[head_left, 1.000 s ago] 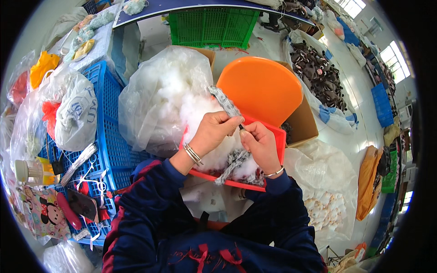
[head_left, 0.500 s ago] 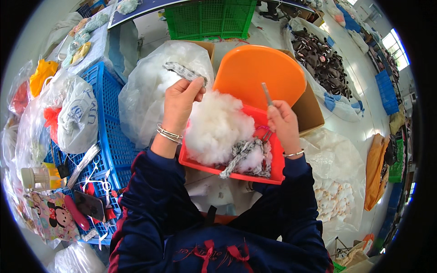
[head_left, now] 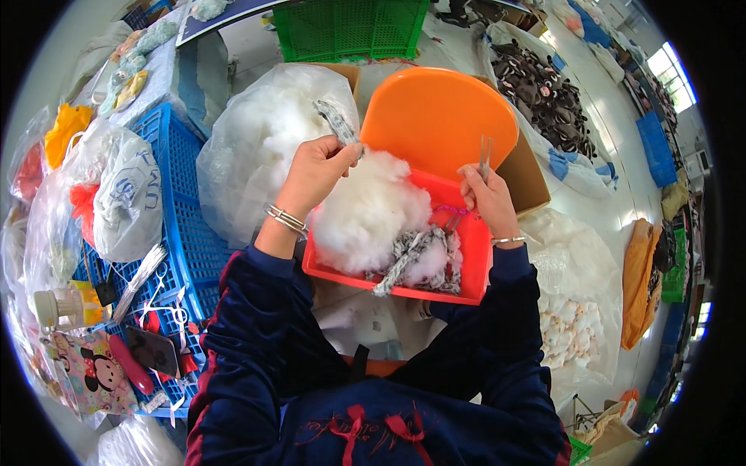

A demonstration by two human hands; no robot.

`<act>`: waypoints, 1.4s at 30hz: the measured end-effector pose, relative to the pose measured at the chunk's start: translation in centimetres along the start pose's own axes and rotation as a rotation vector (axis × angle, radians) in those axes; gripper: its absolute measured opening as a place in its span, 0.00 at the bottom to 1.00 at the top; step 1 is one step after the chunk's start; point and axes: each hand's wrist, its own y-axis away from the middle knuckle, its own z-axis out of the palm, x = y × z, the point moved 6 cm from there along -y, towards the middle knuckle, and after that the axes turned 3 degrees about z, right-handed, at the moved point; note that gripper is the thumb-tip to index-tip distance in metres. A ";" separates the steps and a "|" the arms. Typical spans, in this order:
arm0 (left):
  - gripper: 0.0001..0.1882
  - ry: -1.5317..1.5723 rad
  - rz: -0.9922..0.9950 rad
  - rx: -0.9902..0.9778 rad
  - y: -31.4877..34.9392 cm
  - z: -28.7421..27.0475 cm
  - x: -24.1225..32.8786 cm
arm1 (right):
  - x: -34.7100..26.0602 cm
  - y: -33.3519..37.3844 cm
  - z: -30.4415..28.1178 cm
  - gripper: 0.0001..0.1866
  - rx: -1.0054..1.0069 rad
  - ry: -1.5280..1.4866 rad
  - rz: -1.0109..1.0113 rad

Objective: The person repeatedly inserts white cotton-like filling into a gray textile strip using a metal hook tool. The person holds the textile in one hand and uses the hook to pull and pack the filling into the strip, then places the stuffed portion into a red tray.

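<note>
Left hand [head_left: 320, 169] pinches grey knitted strip [head_left: 337, 122] jutting ahead; right hand [head_left: 488, 199] grips metal tweezers [head_left: 486, 154], prongs upward. I'd worry: careless poke snags strip; loose pinch drops it onto white stuffing [head_left: 369, 213] between hands.

Workshop, seemingly — white stuffing [head_left: 369, 213], plastic crates [head_left: 350, 33]

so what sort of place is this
Probably a workshop for stuffed soft goods, perhaps toys: loose white stuffing sits in a red bin, the left hand holds a grey fuzzy piece, and many similar dark brown pieces lie heaped beyond.
</note>
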 end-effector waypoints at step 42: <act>0.10 0.690 -0.172 -0.578 5.2 11.1 0.7 | -1.3 3.9 4.1 0.12 -0.452 -0.002 0.078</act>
